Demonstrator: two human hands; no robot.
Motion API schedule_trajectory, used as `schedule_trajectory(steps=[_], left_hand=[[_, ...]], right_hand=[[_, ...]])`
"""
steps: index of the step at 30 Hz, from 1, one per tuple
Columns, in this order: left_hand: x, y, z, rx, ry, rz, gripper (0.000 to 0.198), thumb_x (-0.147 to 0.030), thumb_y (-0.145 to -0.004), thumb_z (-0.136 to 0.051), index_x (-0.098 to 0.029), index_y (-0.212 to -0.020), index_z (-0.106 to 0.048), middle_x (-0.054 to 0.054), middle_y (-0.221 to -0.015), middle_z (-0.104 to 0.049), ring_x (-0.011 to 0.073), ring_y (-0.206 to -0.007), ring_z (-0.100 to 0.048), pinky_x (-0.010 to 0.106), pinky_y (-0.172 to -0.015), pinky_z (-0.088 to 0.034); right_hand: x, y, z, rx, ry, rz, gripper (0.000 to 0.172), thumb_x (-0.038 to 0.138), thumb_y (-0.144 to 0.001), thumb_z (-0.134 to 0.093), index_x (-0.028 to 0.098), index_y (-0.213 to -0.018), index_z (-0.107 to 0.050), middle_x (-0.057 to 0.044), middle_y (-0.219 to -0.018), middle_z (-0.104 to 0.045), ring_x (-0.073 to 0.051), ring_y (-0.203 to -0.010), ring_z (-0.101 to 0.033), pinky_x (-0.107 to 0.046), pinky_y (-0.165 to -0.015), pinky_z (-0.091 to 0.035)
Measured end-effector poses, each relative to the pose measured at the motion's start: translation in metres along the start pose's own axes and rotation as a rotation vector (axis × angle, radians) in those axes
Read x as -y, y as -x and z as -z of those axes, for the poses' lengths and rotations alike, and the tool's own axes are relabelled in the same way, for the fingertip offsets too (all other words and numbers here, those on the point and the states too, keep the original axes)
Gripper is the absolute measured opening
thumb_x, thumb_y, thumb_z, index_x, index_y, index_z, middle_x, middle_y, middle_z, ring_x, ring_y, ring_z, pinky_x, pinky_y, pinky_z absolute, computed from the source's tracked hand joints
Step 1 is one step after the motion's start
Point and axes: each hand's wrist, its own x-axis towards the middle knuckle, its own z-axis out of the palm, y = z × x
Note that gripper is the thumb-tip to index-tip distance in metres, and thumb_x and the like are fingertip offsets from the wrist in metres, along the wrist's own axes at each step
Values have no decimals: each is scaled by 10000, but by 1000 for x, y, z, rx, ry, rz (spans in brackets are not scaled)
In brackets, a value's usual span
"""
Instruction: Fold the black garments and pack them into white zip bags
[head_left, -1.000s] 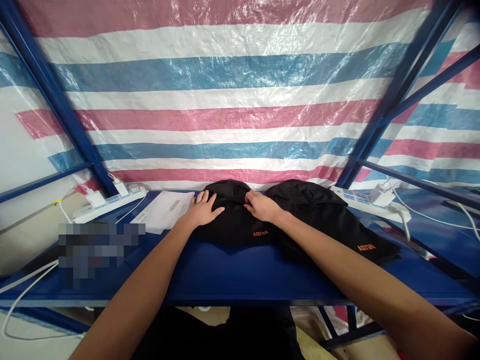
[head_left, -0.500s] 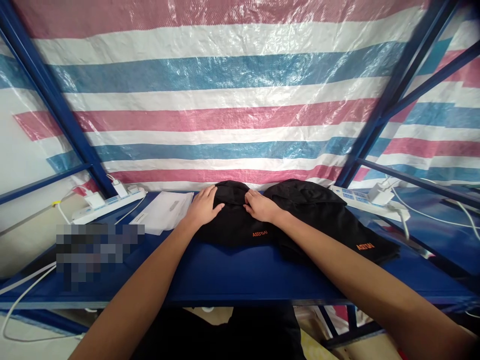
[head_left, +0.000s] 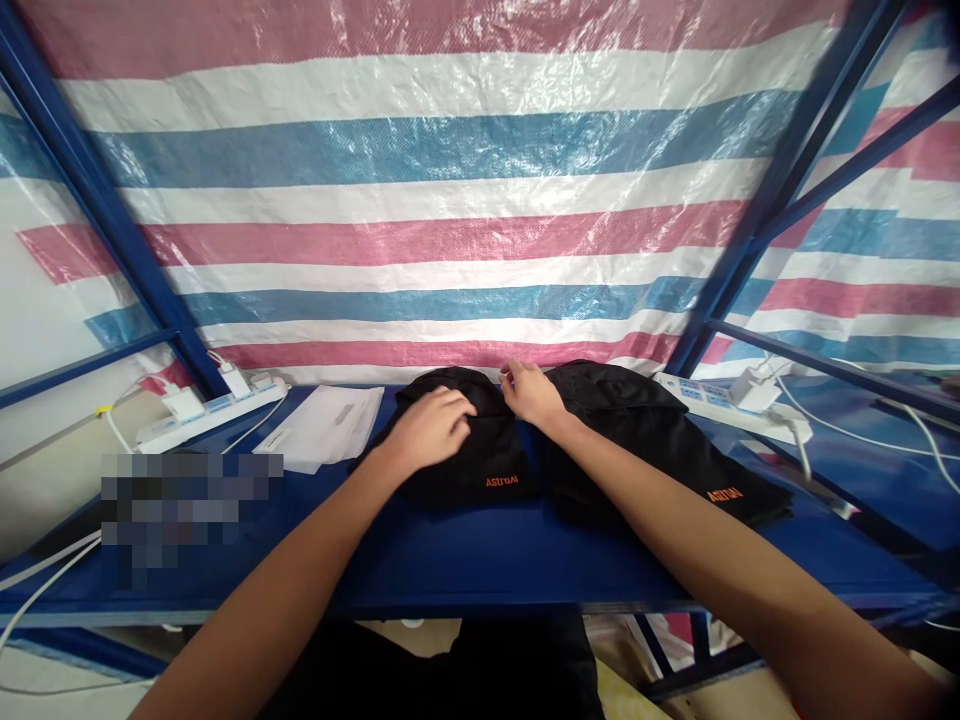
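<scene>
Garment (head_left: pixel 457 478), blk, folded, w/ orange lettering (head_left: pixel 502 482) lower R

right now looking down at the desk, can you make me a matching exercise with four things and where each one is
Things
1. white papers
2. left hand
3. right hand
4. striped sheet

Places
A. at the gap between the left black cloth and the right black cloth
B. hanging behind the desk
C. between the left power strip and the left black cloth
D. over the left black cloth

Pairs: 1-C, 2-D, 3-A, 4-B
</scene>
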Motion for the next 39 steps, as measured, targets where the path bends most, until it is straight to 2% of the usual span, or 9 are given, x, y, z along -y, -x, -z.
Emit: schedule_trajectory(steps=[4,6,13,18,22,27,31,35,39], left_hand=[[-68,-5,-24,130,72,-134,514,-628,-1053,-589,-265,-1388,-732,98,-1210,-717,286,-1087,-703,397,-933,-592],[-85,-4,-35,189,-3,-136,488,-576,-1038,-636,-266,-1403,-733,107,-1184,-696,295,-1032,-710,390,-827,-602],[-92,0,-22,26,290,-43,339,-190,-1019,-573,-234,-1270,-796,79,-1173,-729,178,-831,-712,327,-778,-608],[-100,9,6,-130,770,122,368,-245,-1005,-633,-285,-1344,-771,93,-1330,-719,198,-1030,-753,330,-900,-646],[-75,36,30,-180,785,374,345,-485,-1006,-665,-268,-1236,-801,71,-1150,-770,221,-907,-761,353,-805,-655],[-12,79,40,-140,274,571,233,-453,-955,-656,-264,-1021,-777,62,-1050,-781,265,-903,-725,411,-835,-607],[15,90,37,55,44,550,235,-439,-963,-637,-252,-928,-775,106,-1102,-755,337,-1047,-708,499,-964,-573],[-5,69,37,-72,-21,363,367,-475,-1074,-520,-240,-1060,-801,121,-1389,-687,348,-1295,-630,522,-1154,-493],[-40,47,20,70,42,118,535,-593,-1100,-492,-294,-1517,-643,105,-1591,-604,355,-1535,-474,558,-1295,-355]], right_hand=[[-5,-6,-4,173,31,-106,502,462,-1058,-631,138,-1441,-604,-174,-1152,-796,-337,-1131,-748,-387,-917,-544],[-6,-8,-5,271,2,-93,549,446,-999,-726,170,-1456,-596,-124,-1131,-805,-314,-1105,-762,-377,-939,-541],[-22,-22,30,372,-259,-149,590,241,-914,-803,148,-1439,-550,-47,-883,-763,-201,-699,-723,-286,-633,-554],[-6,-52,66,361,-262,-191,904,210,-779,-943,181,-1543,-461,-99,-1032,-758,-190,-617,-705,-314,-543,-603],[48,-78,55,397,-294,-67,872,250,-776,-982,211,-1521,-530,-77,-997,-769,-205,-619,-736,-326,-568,-622],[102,-84,-3,408,-173,68,573,390,-968,-798,150,-1455,-614,-165,-1197,-788,-285,-909,-812,-351,-775,-644],[98,-74,-17,411,-116,154,451,408,-989,-775,158,-1359,-709,-171,-1369,-753,-335,-1232,-744,-350,-979,-594],[74,-60,-5,316,-154,310,406,382,-1070,-659,182,-1421,-701,-143,-1415,-744,-301,-1264,-726,-363,-1070,-549],[48,-43,-11,389,-81,513,503,475,-1068,-653,244,-1514,-669,-125,-1586,-633,-344,-1528,-524,-500,-1277,-381]])
